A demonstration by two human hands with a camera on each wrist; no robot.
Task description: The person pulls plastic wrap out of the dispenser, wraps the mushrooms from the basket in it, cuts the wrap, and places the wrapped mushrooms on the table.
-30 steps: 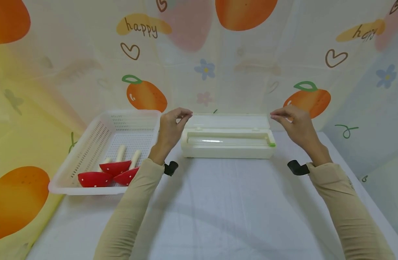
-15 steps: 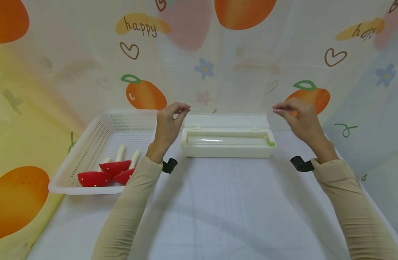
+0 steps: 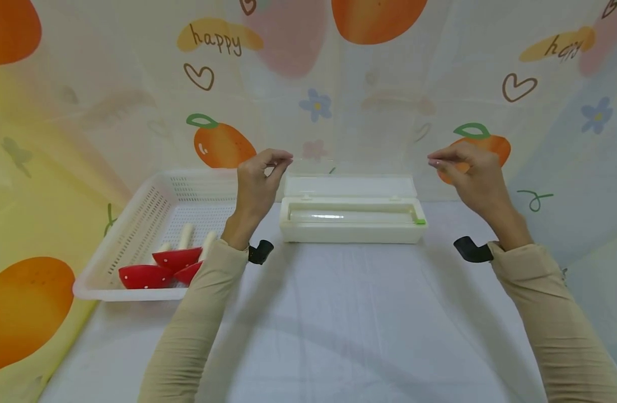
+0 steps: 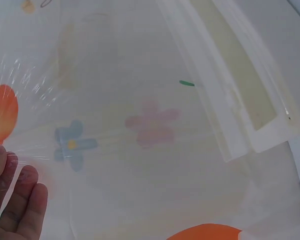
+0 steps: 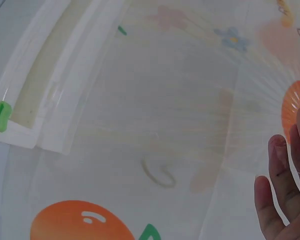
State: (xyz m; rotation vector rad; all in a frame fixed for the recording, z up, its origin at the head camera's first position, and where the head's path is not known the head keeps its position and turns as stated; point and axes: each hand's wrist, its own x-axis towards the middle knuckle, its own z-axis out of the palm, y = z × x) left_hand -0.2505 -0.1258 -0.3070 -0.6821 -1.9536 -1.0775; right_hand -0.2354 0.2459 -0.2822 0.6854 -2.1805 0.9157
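Observation:
My left hand (image 3: 255,187) and right hand (image 3: 482,182) are raised either side of a cream cling film dispenser (image 3: 354,234), thumbs and fingertips pinching. Between them stretches clear cling film (image 4: 32,87), almost invisible in the head view; creases fan out from the fingertips in both wrist views. Behind the dispenser its lid (image 3: 349,186) stands up. A shiny film roll (image 3: 333,215) lies in the trough, and a green slider (image 3: 420,222) sits at the right end.
Left of the dispenser stands a white perforated basket (image 3: 127,295). Several red, white-dotted ladles (image 3: 145,277) with cream handles lie in it, partly behind my left forearm. A white cloth (image 3: 349,313) covers the table, and a fruit-printed curtain (image 3: 369,129) hangs behind.
Both hands have risen and moved slightly apart, drawing the cling film higher above the dispenser. The dispenser and basket have stayed in place.

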